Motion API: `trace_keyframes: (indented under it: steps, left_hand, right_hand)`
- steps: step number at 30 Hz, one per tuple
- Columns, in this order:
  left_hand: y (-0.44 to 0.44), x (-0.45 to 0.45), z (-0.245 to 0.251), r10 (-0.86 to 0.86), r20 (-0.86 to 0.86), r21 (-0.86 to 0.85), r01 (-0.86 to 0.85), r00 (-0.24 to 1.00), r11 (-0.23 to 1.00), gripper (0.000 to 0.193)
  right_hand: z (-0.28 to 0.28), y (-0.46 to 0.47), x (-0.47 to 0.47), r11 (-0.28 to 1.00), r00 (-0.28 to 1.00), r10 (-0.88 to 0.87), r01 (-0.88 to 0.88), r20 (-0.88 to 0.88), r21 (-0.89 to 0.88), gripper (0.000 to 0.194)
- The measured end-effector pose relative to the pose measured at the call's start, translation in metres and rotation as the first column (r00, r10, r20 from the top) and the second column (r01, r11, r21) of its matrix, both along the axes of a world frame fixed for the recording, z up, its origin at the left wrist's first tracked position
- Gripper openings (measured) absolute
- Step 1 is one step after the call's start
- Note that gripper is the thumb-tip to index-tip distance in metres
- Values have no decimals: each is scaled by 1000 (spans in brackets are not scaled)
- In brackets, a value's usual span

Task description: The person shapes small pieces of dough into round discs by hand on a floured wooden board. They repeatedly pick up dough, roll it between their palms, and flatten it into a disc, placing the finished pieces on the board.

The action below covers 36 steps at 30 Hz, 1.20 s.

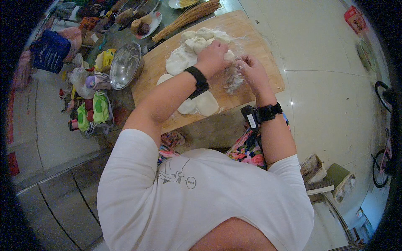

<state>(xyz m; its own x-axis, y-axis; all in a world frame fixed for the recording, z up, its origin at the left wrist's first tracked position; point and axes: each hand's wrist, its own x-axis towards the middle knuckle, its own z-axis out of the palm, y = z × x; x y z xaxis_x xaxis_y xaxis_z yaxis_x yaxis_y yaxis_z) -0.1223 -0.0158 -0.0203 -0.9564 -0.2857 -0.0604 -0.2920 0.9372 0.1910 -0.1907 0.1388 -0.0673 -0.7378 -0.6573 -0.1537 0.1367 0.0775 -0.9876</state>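
Observation:
My left hand (pixel 215 58) rests with bent fingers on the near side of a pile of dough pieces (pixel 196 44); whether it grips one is hidden. My right hand (pixel 252 70), thumb and forefinger close together, is just right of it beside a small dough piece (pixel 229 55). Loose flour (pixel 234 80) lies on the wooden board (pixel 263 56) under the hands. A floury flat dough round (pixel 176 64) lies left of my left hand. Nearer to me are more flat rounds, one of them (pixel 207 103) by the board's near edge, partly behind my left forearm.
Left of the board stands a floury metal bowl (pixel 125 66). A straw whisk broom (pixel 188 18) and a knife handle (pixel 156 45) lie along its far left edge. Farther off are a plate (pixel 154 23) with rounded items and wipes packs (pixel 100 106). A dustpan (pixel 337 178) is on the floor at right.

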Motion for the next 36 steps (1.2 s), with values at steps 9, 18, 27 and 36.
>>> trace_keyframes:
  steps: [9,18,27,36]
  left_hand:
    - [-52,70,-11,59,-167,241,-18,984,970,50]
    - [-41,68,-6,77,107,-65,-70,991,995,54]
    - [-16,52,15,77,-116,281,-42,990,959,46]
    - [55,48,17,401,-412,763,69,818,642,46]
  right_hand:
    - [6,1,-2,996,999,52,-52,-4,71,21]
    - [7,0,2,997,998,69,-69,4,44,18]
    - [1,-12,8,982,964,-3,53,264,-182,35]
    - [39,-20,57,933,991,62,-99,-116,-346,51]
